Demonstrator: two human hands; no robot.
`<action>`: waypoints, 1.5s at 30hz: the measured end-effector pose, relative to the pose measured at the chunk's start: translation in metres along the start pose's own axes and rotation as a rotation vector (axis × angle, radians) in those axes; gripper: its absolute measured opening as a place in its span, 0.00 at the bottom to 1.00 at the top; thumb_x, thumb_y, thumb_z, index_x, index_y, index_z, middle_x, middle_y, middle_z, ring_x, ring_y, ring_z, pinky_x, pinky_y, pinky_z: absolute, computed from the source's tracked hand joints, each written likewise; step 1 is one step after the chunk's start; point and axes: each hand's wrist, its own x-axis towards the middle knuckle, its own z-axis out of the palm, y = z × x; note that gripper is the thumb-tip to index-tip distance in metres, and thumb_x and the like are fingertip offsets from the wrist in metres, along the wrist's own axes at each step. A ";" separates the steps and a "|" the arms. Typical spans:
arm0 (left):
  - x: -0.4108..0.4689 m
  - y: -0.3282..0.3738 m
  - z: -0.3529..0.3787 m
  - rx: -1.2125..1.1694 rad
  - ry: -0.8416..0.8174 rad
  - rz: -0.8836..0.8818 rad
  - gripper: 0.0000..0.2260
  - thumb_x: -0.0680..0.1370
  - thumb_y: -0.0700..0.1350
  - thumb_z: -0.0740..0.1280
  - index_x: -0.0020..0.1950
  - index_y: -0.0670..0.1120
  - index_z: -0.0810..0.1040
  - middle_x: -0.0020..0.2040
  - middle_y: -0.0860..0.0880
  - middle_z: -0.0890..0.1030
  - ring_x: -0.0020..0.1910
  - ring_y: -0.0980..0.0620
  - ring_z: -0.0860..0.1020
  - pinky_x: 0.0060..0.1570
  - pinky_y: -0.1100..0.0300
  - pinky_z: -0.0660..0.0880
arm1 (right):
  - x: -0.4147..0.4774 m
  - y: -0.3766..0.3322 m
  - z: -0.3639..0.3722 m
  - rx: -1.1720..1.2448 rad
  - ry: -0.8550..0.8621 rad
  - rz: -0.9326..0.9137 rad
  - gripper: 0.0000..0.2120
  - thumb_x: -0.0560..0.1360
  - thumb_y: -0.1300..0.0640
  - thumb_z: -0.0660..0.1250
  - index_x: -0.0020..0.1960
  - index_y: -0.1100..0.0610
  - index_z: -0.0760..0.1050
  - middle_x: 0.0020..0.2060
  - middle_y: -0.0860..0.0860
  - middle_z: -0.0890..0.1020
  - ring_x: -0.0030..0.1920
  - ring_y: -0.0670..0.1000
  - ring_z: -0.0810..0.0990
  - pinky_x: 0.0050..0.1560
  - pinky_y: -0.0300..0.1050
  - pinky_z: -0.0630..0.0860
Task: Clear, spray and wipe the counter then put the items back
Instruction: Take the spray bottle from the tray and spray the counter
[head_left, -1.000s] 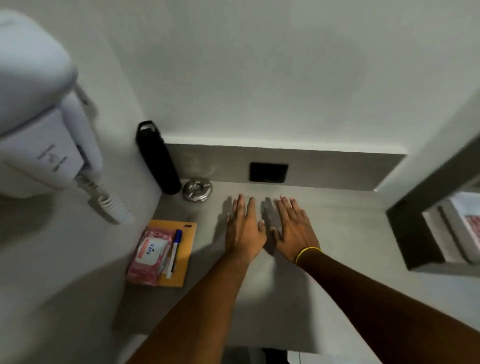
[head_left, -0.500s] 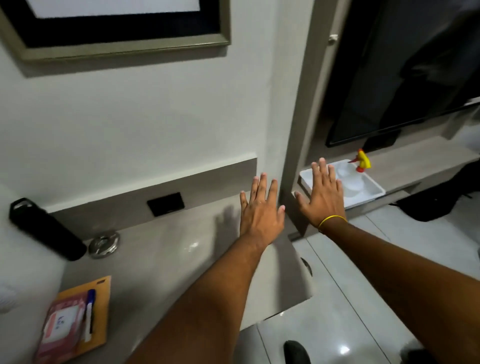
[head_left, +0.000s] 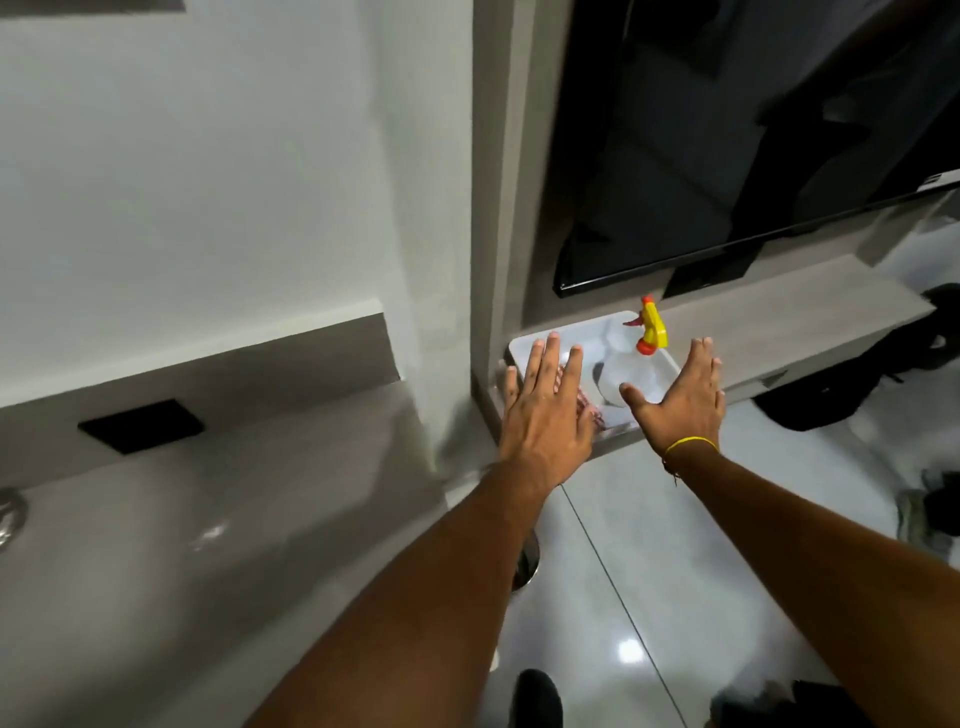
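Both hands are stretched out flat, palms down and fingers spread, over a white tray (head_left: 519, 347) that sits at the left end of a long grey shelf (head_left: 810, 306) under a dark wall-mounted screen (head_left: 727, 156). The left hand (head_left: 545, 410) hovers over the tray's left half, its grip open and holding nothing; beneath its fingers a pinkish, patterned thing (head_left: 587, 410) shows in slivers — possibly a cloth, though the hand hides most of it. The right hand (head_left: 680, 400) is open too, thumb pointing left, near the tray's right edge, with a thin yellow band (head_left: 691, 444) around the wrist.

Between the two hands stands a clear spray bottle (head_left: 623, 374) with a yellow trigger head and red nozzle (the body is pale and hard to separate from the tray). It stands upright in the tray's far right part, and neither hand touches it.

To the left, past a grey vertical panel (head_left: 488, 208), lies the grey tabletop (head_left: 208, 545) — its visible stretch is bare except for a round metal object (head_left: 8, 517) cut off at the left edge. A black rectangular plate (head_left: 140, 427) is set into the low backsplash behind it. Below the arms is a glossy pale tiled floor (head_left: 649, 545), with dark bags (head_left: 831, 389) lying under the shelf at the right and a dark shoe tip (head_left: 537, 696) at the near edge.
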 end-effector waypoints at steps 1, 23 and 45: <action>0.012 0.004 0.014 -0.003 -0.005 -0.014 0.35 0.82 0.58 0.60 0.85 0.50 0.48 0.86 0.45 0.43 0.85 0.44 0.42 0.82 0.39 0.45 | 0.015 0.009 0.009 0.047 -0.021 0.019 0.54 0.71 0.37 0.75 0.83 0.54 0.47 0.83 0.55 0.54 0.82 0.62 0.54 0.78 0.70 0.57; 0.028 -0.036 0.084 -0.115 -0.050 -0.215 0.35 0.83 0.54 0.63 0.84 0.51 0.48 0.86 0.45 0.48 0.85 0.44 0.48 0.80 0.39 0.50 | 0.137 0.016 0.081 0.286 -0.273 -0.201 0.27 0.81 0.53 0.69 0.79 0.49 0.67 0.61 0.59 0.81 0.60 0.60 0.80 0.68 0.56 0.75; -0.266 -0.173 -0.134 0.138 0.159 -0.365 0.33 0.83 0.62 0.53 0.85 0.52 0.47 0.86 0.47 0.43 0.85 0.46 0.43 0.80 0.35 0.50 | -0.252 -0.188 0.014 0.670 -0.543 -0.298 0.35 0.75 0.71 0.68 0.62 0.29 0.78 0.44 0.49 0.86 0.34 0.43 0.80 0.30 0.45 0.79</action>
